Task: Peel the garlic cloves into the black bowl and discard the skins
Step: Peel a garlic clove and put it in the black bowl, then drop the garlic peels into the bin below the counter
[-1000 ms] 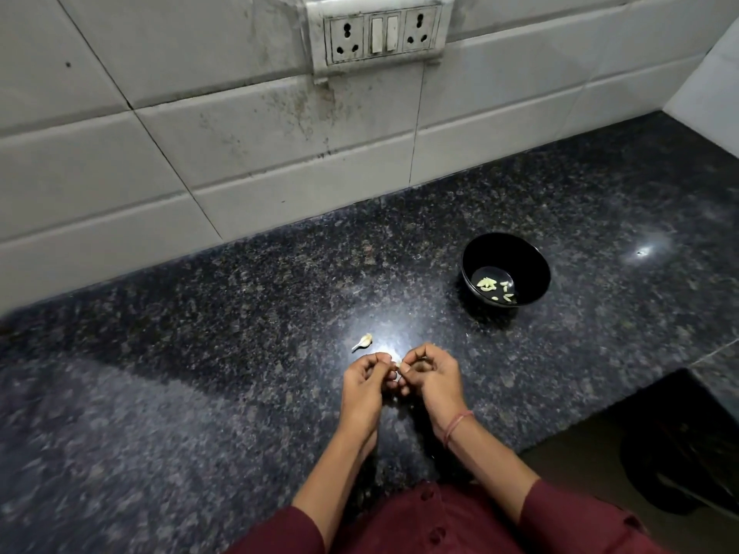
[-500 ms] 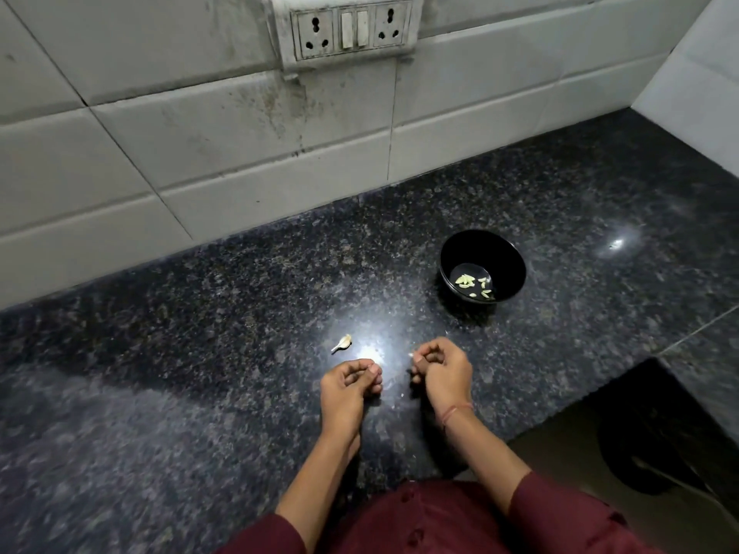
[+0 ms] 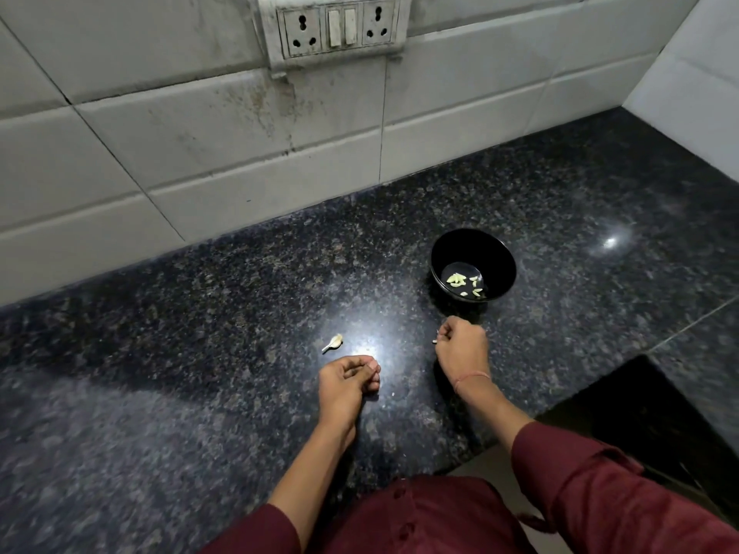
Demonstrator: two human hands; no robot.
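Here, right hand (image 3: 462,347) low over the counter (image 3: 200,313), fingers curled in, thumb and forefinger pinched on a pale scrap (image 3: 435,342) that pokes out on the inner side of the grip; clove or skin, too small to tell.

Left hand (image 3: 348,379) also curled, fingertips tucked against the thumb; whether anything sits inside that curl cannot be told.

Black bowl (image 3: 498,255) upright just beyond the right-hand pinch, a little to its outer side, not touching; the right hand is clearly the nearer one, the left well apart from it. Peeled cloves (image 3: 456,279) lie scattered on the bowl floor.

Judgement: if the pinched scrap is a clove, the coming move is a short carry forward and slightly outward over the near rim, then a release; if it is skin, it goes elsewhere, and no bin shows.

Loose clove (image 3: 332,342) on the counter just ahead of the left hand's knuckles, slightly to its outer side; long axis slanted, thin tail pointing away from the bowl, fat end toward it; left hand nearer, likely the next pick.

Thin red thread (image 3: 474,377) on the right wrist.

Writing: none legible; socket plate (image 3: 336,28) on the tiles bears no readable brand or label.
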